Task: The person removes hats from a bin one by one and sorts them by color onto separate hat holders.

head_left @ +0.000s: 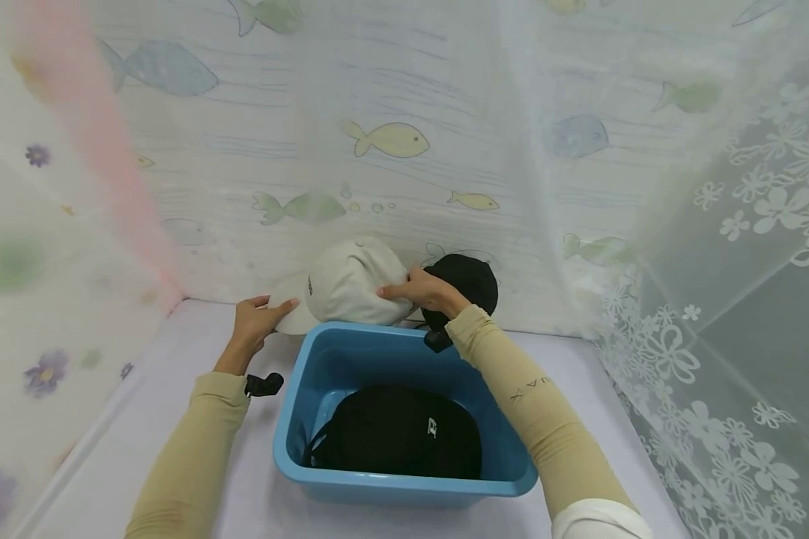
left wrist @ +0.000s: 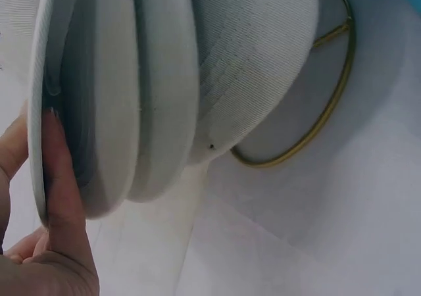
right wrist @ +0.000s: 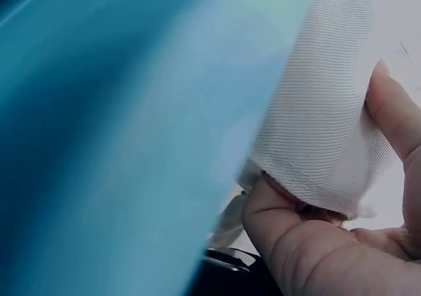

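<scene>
At the back of the table, a white cap [head_left: 353, 283] sits between both hands with its brim to the left. My left hand [head_left: 255, 329] pinches that brim between thumb and fingers. In the left wrist view, several white brims [left wrist: 164, 112] stand one behind another, and the fingers are around the outermost. My right hand [head_left: 430, 290] grips the cap's rear edge, its thumb on the outside and fingers tucked under the fabric [right wrist: 322, 112]. Just right of it is a black cap [head_left: 470, 278], partly behind the hand.
A blue basin [head_left: 404, 486] stands in front of the caps, beneath the right forearm. Inside lies another black cap [head_left: 398, 434] with a small white emblem. A curved gold-coloured wire stand [left wrist: 342, 89] shows beneath the white brims. Fish-patterned sheer curtain [head_left: 391, 75] hangs right behind.
</scene>
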`<state>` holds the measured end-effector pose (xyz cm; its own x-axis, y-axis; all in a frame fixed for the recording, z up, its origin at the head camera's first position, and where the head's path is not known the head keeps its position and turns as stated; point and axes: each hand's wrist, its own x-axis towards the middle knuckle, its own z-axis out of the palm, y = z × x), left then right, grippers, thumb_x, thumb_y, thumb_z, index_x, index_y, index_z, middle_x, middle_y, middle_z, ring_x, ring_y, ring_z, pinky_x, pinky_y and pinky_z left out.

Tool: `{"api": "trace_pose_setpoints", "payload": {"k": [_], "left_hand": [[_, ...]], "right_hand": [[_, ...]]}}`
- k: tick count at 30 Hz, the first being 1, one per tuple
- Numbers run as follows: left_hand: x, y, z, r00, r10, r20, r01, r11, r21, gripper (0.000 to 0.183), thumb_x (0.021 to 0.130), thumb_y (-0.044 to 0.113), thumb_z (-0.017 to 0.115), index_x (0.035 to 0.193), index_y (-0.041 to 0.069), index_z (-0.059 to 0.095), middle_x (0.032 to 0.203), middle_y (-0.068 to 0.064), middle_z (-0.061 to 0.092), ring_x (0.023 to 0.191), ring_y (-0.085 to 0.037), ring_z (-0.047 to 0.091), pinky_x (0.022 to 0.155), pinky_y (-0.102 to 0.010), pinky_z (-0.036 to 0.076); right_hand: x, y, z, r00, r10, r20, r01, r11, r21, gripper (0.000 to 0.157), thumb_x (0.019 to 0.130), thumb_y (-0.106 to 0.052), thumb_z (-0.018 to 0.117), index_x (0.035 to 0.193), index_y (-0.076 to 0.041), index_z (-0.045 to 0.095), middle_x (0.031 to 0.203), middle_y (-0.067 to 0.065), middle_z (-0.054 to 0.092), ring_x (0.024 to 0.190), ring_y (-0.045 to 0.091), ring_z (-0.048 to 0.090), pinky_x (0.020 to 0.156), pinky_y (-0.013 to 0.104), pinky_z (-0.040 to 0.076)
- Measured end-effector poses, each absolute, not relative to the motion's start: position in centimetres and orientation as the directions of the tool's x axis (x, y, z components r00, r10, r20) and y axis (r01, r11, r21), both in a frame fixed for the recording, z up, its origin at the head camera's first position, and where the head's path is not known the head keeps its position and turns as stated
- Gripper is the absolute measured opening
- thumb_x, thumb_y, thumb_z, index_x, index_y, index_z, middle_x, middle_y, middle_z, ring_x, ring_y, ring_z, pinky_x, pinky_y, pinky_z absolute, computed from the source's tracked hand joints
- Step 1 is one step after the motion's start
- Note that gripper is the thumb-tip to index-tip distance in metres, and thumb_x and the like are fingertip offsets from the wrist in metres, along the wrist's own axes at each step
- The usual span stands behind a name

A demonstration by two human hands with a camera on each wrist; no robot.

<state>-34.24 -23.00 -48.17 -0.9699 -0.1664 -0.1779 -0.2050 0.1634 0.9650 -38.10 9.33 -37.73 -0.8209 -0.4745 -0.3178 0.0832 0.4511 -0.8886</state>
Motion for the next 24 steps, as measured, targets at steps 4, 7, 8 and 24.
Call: {"api": "trace_pose_setpoints", "payload": {"k": [4,7,8,24], "left_hand": [[-34.0,-23.1,-48.0,-0.974,-0.168,-0.151,-0.180,0.171,0.969,0.090,0.094,0.035,0.073,0.155,-0.012,0.026,0.143,-0.035,0.050,0.121,-0.038,0.061,0.067,-0.014,0.054],[-33.9,-23.3,-47.7,-0.976,-0.167,-0.139,-0.169,0.182,0.969,0.091,0.094,0.038,0.073,0.154,-0.012,0.027,0.143,-0.035,0.051,0.118,-0.034,0.064,0.067,-0.014,0.055],[-33.8,-23.3,-47.6,-0.977,-0.164,-0.138,-0.169,0.188,0.968,0.091,0.094,0.039,0.073,0.154,-0.012,0.027,0.143,-0.035,0.051,0.117,-0.033,0.064,0.068,-0.015,0.055],[-33.0,-23.2,-46.0,-0.994,-0.098,-0.046,-0.068,0.227,0.972,0.076,0.101,0.026,0.065,0.153,-0.015,0.028,0.141,-0.040,0.048,0.104,-0.031,0.069,0.066,-0.018,0.059]], "right_hand": [[-37.7,9.2,-37.5,-0.827,-0.472,-0.306,0.062,0.464,-0.884,0.040,0.098,-0.017,0.068,0.127,0.005,0.051,0.114,0.013,0.055,0.096,0.023,0.057,0.086,0.033,0.053],[-37.4,9.2,-37.5,-0.844,-0.453,-0.289,0.045,0.477,-0.878,0.042,0.097,-0.020,0.070,0.127,0.004,0.052,0.115,0.013,0.056,0.096,0.023,0.057,0.088,0.035,0.053],[-37.3,9.3,-37.5,-0.849,-0.445,-0.285,0.042,0.481,-0.876,0.042,0.097,-0.021,0.070,0.127,0.004,0.053,0.115,0.013,0.056,0.096,0.023,0.057,0.089,0.036,0.052],[-36.4,9.2,-38.0,-0.809,-0.461,-0.365,0.076,0.534,-0.842,0.059,0.104,-0.029,0.060,0.149,-0.001,0.035,0.141,0.019,0.046,0.124,0.030,0.051,0.113,0.048,0.041]]}}
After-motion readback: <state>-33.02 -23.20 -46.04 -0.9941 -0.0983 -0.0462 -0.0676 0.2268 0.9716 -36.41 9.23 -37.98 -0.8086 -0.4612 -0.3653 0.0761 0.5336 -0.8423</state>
